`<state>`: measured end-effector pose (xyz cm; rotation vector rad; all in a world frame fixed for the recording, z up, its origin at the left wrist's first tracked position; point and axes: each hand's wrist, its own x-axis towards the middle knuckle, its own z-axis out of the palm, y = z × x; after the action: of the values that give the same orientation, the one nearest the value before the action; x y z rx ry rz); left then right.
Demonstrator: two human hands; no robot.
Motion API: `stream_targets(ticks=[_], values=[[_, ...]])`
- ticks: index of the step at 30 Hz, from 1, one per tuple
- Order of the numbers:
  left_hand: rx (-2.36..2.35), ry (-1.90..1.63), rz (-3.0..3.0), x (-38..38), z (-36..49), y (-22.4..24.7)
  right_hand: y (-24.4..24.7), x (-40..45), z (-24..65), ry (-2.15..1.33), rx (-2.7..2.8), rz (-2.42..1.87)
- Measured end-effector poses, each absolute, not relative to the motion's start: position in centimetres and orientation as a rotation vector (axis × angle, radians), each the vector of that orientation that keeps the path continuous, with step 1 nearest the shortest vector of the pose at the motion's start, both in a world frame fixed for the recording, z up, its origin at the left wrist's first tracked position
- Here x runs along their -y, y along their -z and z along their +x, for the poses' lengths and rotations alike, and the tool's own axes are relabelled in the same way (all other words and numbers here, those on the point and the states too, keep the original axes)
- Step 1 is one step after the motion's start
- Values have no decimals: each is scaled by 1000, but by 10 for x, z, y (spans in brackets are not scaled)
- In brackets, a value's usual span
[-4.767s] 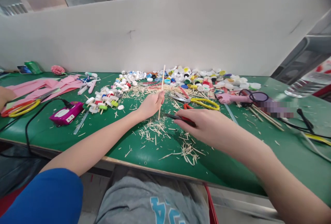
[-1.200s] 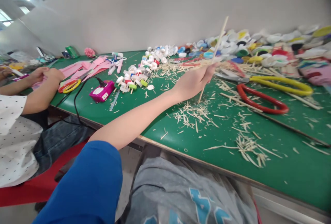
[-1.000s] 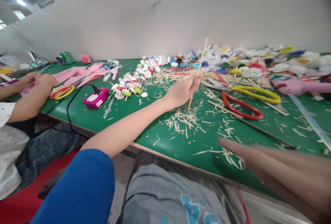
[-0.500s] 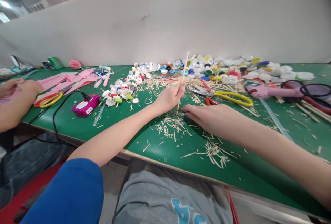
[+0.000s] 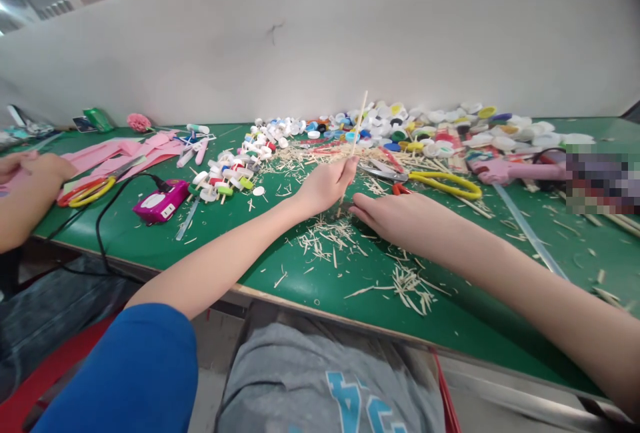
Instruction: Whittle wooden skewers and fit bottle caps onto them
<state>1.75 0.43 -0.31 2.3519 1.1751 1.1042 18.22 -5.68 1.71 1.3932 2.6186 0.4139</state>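
Observation:
My left hand (image 5: 330, 185) is closed around a thin wooden stick (image 5: 361, 119), which stands nearly upright with a slight lean to the right. Its lower end reaches down close to the table among pale wood shavings (image 5: 327, 239). Beside that lower end, my right hand (image 5: 377, 211) pinches a small thin blade (image 5: 345, 209), mostly hidden by the fingers. Behind my hands lie scissors with yellow handles (image 5: 445, 183) and a tool with red-orange handles (image 5: 400, 189), partly covered by my right hand.
On the green table (image 5: 280, 246), bottle caps (image 5: 400, 126) are heaped along the grey partition (image 5: 320, 39). Caps on sticks (image 5: 225, 176), a magenta power adapter (image 5: 161, 202) and pink paper (image 5: 107, 156) lie left. A co-worker's hands (image 5: 35, 169) are at far left. A pink glue gun (image 5: 515, 169) lies right.
The view has shifted slightly. Both hands keep their hold at nearly the same spot, and the right hand sits a little closer to the stick's lower end. The stick stays nearly upright.

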Motion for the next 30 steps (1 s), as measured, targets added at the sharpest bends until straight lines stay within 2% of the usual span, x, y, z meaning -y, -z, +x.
stream_targets(ticks=[19, 26, 30], values=[[-1155, -1121, 2253, -5, 19, 4, -17, 63, 173, -322, -2529, 1466], [-1141, -1102, 2245, 0, 18, 0, -17, 65, 171, -346, -2545, 1373], [-1176, -1097, 2249, -2, 17, 1, -22, 54, 173, -147, -2588, 1311]])
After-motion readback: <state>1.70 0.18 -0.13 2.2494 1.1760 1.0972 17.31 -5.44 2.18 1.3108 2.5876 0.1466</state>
